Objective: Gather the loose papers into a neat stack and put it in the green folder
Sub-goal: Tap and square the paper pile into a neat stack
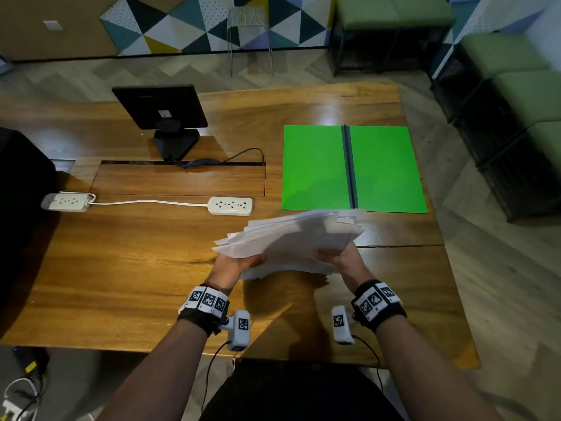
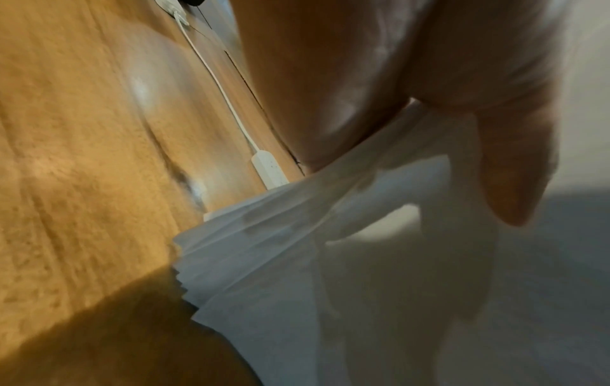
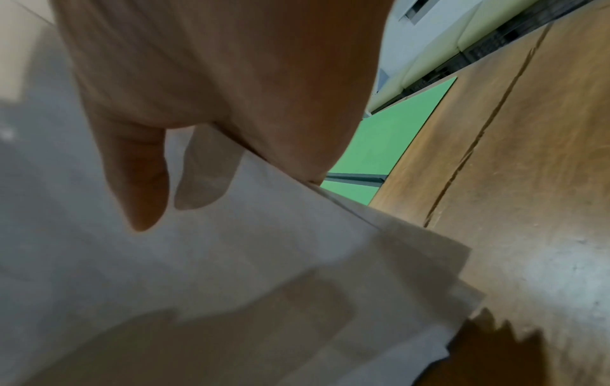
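Gripping the papers [image 1: 291,238] at their left edge, the left hand [image 1: 233,265] pinches the fanned sheets, thumb on top. Right of it, the right hand [image 1: 341,256] pinches the same bundle at its right edge. The uneven papers are held above the table [image 1: 121,268], just in front of the folder [image 1: 315,168], which lies open and flat.

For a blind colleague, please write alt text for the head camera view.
Two hands, the left hand and the right hand, hold an uneven stack of white papers above a wooden table. Just beyond the papers, a green folder lies open and flat. To the left are two white power strips and a small black monitor.
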Motion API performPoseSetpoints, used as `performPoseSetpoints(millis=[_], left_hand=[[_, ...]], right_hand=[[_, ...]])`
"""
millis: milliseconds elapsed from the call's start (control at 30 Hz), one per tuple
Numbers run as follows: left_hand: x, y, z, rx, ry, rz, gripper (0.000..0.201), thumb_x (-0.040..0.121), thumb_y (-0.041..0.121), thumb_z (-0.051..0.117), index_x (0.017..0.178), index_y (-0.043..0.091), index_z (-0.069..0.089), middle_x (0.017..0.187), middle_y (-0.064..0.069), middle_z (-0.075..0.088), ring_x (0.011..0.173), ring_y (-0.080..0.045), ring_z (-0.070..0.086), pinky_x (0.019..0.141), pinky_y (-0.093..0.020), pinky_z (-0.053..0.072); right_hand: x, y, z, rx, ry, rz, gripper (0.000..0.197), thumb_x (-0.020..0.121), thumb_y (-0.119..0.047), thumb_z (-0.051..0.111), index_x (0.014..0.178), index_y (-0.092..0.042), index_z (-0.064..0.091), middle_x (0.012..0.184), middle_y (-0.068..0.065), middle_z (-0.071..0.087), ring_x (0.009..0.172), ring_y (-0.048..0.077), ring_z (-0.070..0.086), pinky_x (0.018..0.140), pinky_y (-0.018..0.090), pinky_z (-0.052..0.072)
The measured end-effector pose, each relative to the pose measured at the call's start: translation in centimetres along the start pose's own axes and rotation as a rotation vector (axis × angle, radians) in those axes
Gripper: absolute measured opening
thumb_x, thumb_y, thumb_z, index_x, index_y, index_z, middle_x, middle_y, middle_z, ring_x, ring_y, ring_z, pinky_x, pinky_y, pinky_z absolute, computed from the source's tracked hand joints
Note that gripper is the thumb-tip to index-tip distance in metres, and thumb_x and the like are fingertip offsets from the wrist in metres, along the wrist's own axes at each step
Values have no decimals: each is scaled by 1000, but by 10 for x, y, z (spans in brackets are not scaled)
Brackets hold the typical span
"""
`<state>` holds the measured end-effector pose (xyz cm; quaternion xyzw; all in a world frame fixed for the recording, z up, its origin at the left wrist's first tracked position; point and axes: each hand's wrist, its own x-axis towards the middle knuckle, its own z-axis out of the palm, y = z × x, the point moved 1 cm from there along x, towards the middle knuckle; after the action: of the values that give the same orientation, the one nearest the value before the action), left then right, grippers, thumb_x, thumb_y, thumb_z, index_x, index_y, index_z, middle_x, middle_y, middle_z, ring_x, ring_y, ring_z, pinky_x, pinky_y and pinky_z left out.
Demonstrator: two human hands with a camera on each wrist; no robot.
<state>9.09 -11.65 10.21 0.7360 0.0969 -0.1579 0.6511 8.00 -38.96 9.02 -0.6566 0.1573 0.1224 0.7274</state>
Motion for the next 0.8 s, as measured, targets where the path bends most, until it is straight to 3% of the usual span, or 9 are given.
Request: performPoseSetpoints(millis=[67,133,267,433,567,667,767,800], left_hand=[[-2,4,-1,-70,13,-1,54,80,-15,79,109,29,67,92,19,83,90,5,75,82,-15,59],[-4,7,-5,-109,10,16,53,80,-19,77,112,23,70,95,20,83,93,4,76,81,-16,60],[-12,11,0,-155,-9,37,54,79,-18,77,120,17,68,99,17,84,97,1,77,80,-15,59],[-9,8,-5,-270,91,79,71,75,-13,84,138,3,56,128,-12,75,120,-23,70,97,-37,61],[-6,-7,7,-276,118,-8,67,76,-10,84,135,13,62,122,-5,79,118,-22,73,92,-33,62],[-2,-23,15,-256,152,-100,74,77,-7,85,142,11,54,127,-12,73,122,-32,68,96,-44,59],[0,-28,21,-259,149,-129,79,72,7,88,143,8,53,128,-17,72,122,-36,67,93,-44,60],[-1,-28,23,-259,144,-133,79,69,14,88,141,8,55,127,-18,72,121,-37,68,91,-42,60]], right_hand=[[-2,-3,-2,28,18,-28,71,60,-5,87,125,-11,59,113,11,71,102,16,71,81,37,62],[-3,-5,-4,48,45,-45,83,55,-13,90,131,-5,57,120,20,69,110,29,68,88,47,60],[-9,-7,1,24,-22,-50,81,65,-3,86,138,-4,49,125,21,67,119,35,65,95,53,57],[-17,-18,-2,70,-4,-159,72,72,8,80,131,-19,48,125,12,63,112,14,66,86,34,60],[-13,-4,-1,66,77,-171,79,69,1,83,138,-9,46,125,12,67,113,20,67,89,39,60],[-6,11,4,59,170,-99,80,65,-10,83,136,-6,49,117,11,67,107,21,65,83,37,60],[-2,23,9,36,202,-23,55,72,4,78,123,-3,59,102,6,70,97,24,64,69,22,57],[-2,24,10,38,202,0,49,72,5,76,118,-2,62,97,5,70,94,24,64,66,22,56]])
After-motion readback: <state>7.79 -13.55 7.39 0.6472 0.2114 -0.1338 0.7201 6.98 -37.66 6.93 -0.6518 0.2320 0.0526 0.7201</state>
